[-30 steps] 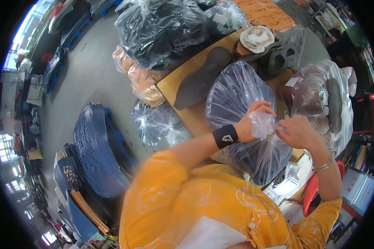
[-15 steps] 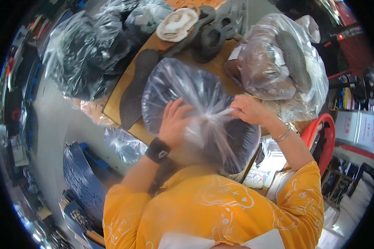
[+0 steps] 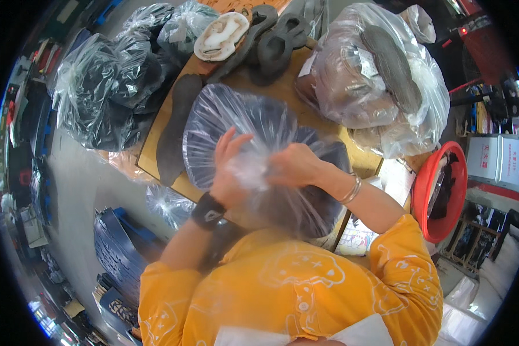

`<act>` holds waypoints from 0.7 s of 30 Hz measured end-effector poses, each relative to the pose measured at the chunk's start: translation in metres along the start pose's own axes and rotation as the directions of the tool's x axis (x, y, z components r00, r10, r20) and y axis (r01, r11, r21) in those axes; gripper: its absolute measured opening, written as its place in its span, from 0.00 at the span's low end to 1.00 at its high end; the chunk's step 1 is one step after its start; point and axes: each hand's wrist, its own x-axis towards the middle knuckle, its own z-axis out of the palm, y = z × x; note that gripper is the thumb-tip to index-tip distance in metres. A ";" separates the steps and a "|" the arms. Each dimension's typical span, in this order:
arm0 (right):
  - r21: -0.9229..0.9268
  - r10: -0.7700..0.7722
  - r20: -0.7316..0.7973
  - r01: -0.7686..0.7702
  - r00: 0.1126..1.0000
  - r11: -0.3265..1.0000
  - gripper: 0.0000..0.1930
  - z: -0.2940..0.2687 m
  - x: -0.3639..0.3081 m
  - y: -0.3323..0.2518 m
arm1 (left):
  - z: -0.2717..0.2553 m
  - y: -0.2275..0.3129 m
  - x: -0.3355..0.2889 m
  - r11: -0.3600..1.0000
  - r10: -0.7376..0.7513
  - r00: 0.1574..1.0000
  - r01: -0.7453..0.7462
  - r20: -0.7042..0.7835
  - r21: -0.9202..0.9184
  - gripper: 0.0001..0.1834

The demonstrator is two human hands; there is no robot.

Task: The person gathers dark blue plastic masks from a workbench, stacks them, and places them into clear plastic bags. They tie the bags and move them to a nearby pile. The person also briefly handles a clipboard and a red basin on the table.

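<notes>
Bulging clear plastic bag of dark-blue contents (image 3: 265, 120) sat on yellow wooden bench (image 3: 297, 72); looked slick, thin-skinned, probably weighty, best held at gathered neck (image 3: 251, 169). Right hand (image 3: 294, 165) clamped there; left hand (image 3: 227, 176) blurred, fingers raised, couldn't tell its grip

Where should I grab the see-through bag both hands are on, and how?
I'd pinch the clear plastic bag at its gathered neck, coming from above. The film's folds run together there into a bunch on top, probably easier for fingers than the wide, rounded sides. The left hand and right hand are at that bunch, though blur hides their exact hold.
</notes>
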 end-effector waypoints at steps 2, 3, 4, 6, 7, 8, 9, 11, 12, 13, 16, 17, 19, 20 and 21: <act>0.211 0.020 -0.132 0.008 0.991 0.977 0.14 0.021 0.002 0.001 | 0.014 0.021 0.016 0.991 0.045 0.997 -0.052 0.063 0.125 0.22; 0.463 0.002 -0.297 0.142 0.955 0.875 0.13 0.031 0.006 0.001 | 0.019 0.028 0.023 0.977 0.100 0.991 -0.115 0.088 0.178 0.23; 0.632 0.039 -0.402 0.246 0.915 0.735 0.12 0.039 0.003 0.001 | 0.019 0.031 0.028 0.977 0.106 0.985 -0.129 0.138 0.170 0.24; 0.781 0.090 -0.570 0.505 0.817 0.367 0.11 0.049 0.002 0.002 | 0.020 0.033 0.030 0.972 0.180 0.957 -0.209 0.225 0.111 0.27; 0.820 0.123 -0.533 0.475 0.837 0.320 0.10 0.049 0.003 0.003 | 0.020 0.030 0.029 0.995 0.094 0.971 -0.083 0.218 -0.059 0.28; 0.881 0.237 -0.451 0.386 0.860 0.274 0.09 0.048 0.001 0.001 | 0.018 0.026 0.025 0.965 0.048 0.988 -0.007 0.148 -0.262 0.29; 0.938 0.359 -0.310 0.224 0.880 0.263 0.09 0.043 0.002 0.000 | 0.019 0.019 0.024 0.888 -0.006 0.996 0.048 0.092 -0.458 0.30; 0.825 0.444 -0.374 0.073 0.814 0.561 0.11 0.029 0.000 -0.005 | 0.022 0.009 0.014 0.947 -0.040 0.997 0.059 0.066 -0.315 0.27; 0.869 0.466 -0.295 0.032 0.834 0.493 0.10 0.022 0.001 -0.010 | 0.026 0.004 0.012 0.984 0.026 0.998 -0.015 0.060 -0.179 0.25; 0.898 0.454 -0.286 0.071 0.844 0.435 0.09 0.014 -0.001 -0.014 | 0.029 0.001 0.007 0.986 0.158 0.987 -0.157 0.021 -0.050 0.23; 0.334 0.021 -0.677 0.281 0.736 0.900 0.08 -0.008 -0.009 -0.019 | 0.036 -0.004 0.002 0.991 0.077 0.996 -0.080 -0.035 -0.111 0.17; 0.473 0.051 -0.548 0.259 0.835 0.842 0.09 -0.013 -0.014 -0.018 | 0.037 -0.005 0.001 0.989 0.052 0.998 -0.055 -0.023 -0.135 0.16; 0.687 0.121 -0.306 0.131 0.944 0.714 0.11 -0.018 -0.021 -0.014 | 0.035 -0.006 -0.001 0.929 -0.042 0.999 0.040 0.002 -0.367 0.10; 0.647 0.101 -0.282 0.112 0.954 0.754 0.14 -0.019 -0.022 -0.011 | 0.033 -0.007 -0.002 0.905 -0.091 0.992 0.118 0.084 -0.408 0.11; 0.602 0.077 -0.242 0.087 0.967 0.794 0.18 -0.019 -0.023 -0.008 | 0.032 -0.009 0.000 0.873 -0.108 0.985 0.159 0.136 -0.461 0.12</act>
